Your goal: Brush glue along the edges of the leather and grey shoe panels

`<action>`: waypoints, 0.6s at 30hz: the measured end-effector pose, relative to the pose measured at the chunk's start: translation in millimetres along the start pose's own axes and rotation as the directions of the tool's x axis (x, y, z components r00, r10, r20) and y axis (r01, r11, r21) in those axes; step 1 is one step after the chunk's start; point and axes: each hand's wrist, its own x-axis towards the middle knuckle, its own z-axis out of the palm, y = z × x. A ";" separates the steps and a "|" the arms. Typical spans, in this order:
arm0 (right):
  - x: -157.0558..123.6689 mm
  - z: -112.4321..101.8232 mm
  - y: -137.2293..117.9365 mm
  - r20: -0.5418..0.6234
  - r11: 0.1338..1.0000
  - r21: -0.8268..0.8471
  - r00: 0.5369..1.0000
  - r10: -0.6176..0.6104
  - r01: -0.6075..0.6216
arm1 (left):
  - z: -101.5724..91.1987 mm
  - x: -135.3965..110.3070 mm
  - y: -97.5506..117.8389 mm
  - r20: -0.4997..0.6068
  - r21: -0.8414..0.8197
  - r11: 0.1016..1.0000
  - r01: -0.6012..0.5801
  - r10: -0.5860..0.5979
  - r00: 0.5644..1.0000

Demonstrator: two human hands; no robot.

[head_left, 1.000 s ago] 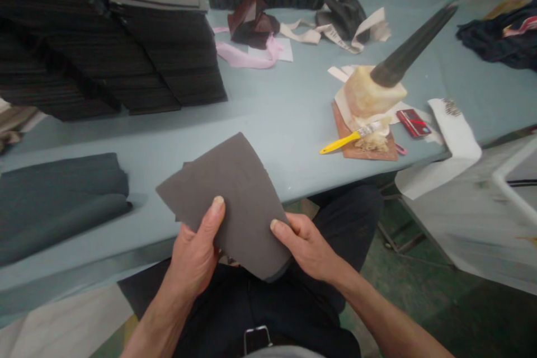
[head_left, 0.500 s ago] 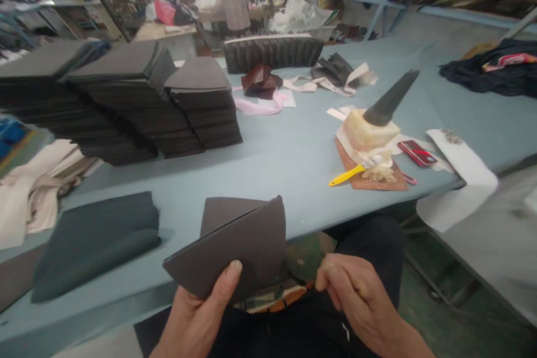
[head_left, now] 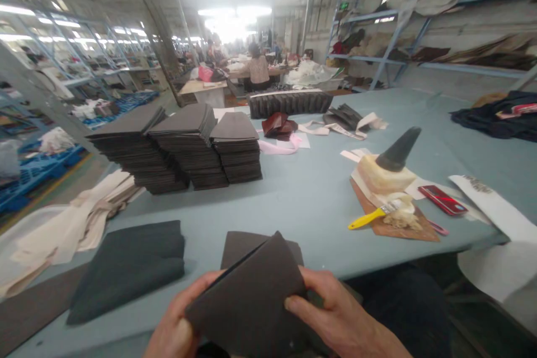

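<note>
A folded dark brown sheet [head_left: 255, 296] is held between my two hands at the table's near edge, its pointed corner up. My left hand [head_left: 180, 313] is closed on its left end. On the right edge my right hand [head_left: 331, 313] grips it, thumb on the near face and fingers behind. Behind it lies another brown piece [head_left: 239, 246], partly covered; whether the two are joined I cannot tell. To the left rests a folded dark green cloth [head_left: 130, 268], with a flat brown strip [head_left: 37, 307] beyond it.
Tall stacks of dark pieces [head_left: 184, 151] stand at the back left. On the right are a yellow-handled brush [head_left: 369, 218], a pale block [head_left: 381, 179] with a black cone [head_left: 398, 148], and a red case [head_left: 442, 200]. Pale fabric strips [head_left: 79, 224] hang at left.
My right hand has come in from the right and taken hold of the brown sheet's right edge. My left hand has shifted to its left end. The camera has tilted up.
</note>
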 end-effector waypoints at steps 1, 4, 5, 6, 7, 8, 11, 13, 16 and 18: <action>0.8 -5.9 -1.8 0.038 0.996 -0.083 0.999 -0.011 0.014 | -14.7 6.3 10.0 0.103 0.061 0.998 -0.029 0.022 0.994; 3.8 -19.6 -9.0 0.143 0.938 -0.335 0.989 -0.046 0.093 | -41.6 21.0 48.3 0.375 0.338 0.917 -0.210 0.074 0.924; 5.6 -21.5 -11.5 0.179 0.903 -0.408 0.982 -0.064 0.133 | -41.8 23.4 62.0 0.395 0.469 0.845 -0.258 0.060 0.917; 7.7 -21.9 -14.0 0.213 0.866 -0.469 0.973 -0.083 0.177 | -37.2 24.7 74.8 0.392 0.589 0.753 -0.293 0.051 0.918; 10.1 -21.0 -16.1 0.247 0.829 -0.516 0.964 -0.098 0.217 | -28.2 25.1 86.2 0.384 0.687 0.655 -0.314 0.040 0.922; 12.9 -19.2 -17.7 0.274 0.792 -0.557 0.956 -0.108 0.249 | -15.9 25.3 95.5 0.404 0.758 0.551 -0.348 0.022 0.914; 22.1 -12.2 -18.4 0.293 0.702 -0.651 0.948 -0.120 0.290 | 28.6 28.4 108.4 0.531 0.833 0.225 -0.505 -0.070 0.845; 28.0 -10.3 -15.4 0.248 0.660 -0.692 0.955 -0.164 0.294 | 52.4 35.2 106.4 0.566 0.822 0.044 -0.568 -0.176 0.806; 33.5 -16.8 -9.0 0.113 0.635 -0.700 0.929 -0.353 0.326 | 66.0 49.4 99.7 0.547 0.803 -0.111 -0.586 -0.254 0.798; 32.4 -27.4 -4.7 -0.061 0.620 -0.714 0.853 -0.518 0.325 | 60.8 58.4 99.9 0.525 0.825 -0.097 -0.557 -0.235 0.818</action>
